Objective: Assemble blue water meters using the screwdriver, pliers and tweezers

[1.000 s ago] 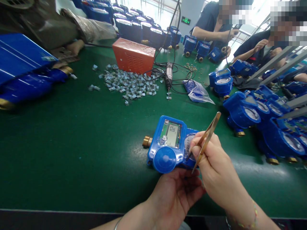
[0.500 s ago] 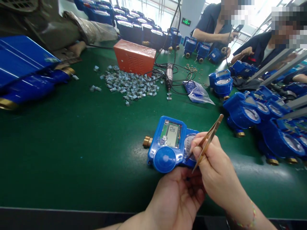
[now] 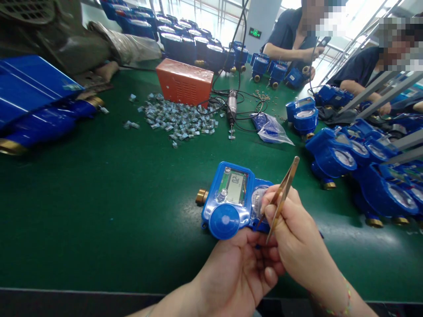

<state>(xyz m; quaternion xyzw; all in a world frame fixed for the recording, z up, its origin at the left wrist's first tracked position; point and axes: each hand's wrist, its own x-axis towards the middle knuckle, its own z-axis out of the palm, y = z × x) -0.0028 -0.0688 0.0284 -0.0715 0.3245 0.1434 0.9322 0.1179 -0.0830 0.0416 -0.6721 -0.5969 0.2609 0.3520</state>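
Observation:
A blue water meter (image 3: 246, 178) lies on the green tabletop, its small display lit and a brass threaded end at its left. My right hand (image 3: 292, 222) is closed around copper-coloured tweezers (image 3: 284, 193), which point down at the meter's near edge. The hand partly covers the round dial (image 3: 257, 200). My left hand (image 3: 236, 268) is palm up against the meter's near side, fingers loosely curled and a little apart. Nothing shows in its palm. The tweezer tips are close to its fingertips; whether they touch, I cannot tell.
Beyond the meter lie a pile of small clear-and-blue parts (image 3: 181, 116), an orange box (image 3: 185, 81), a corded driver (image 3: 232, 108) and a plastic bag (image 3: 272, 130). More blue meters (image 3: 333, 152) stand right and behind. A large blue meter (image 3: 36, 101) is at left. Two co-workers sit across.
The tweezers have tilted slightly, and their tips are a little lower. My left fingers have uncurled slightly. The meter stays in place. A co-worker at far right has lowered an arm.

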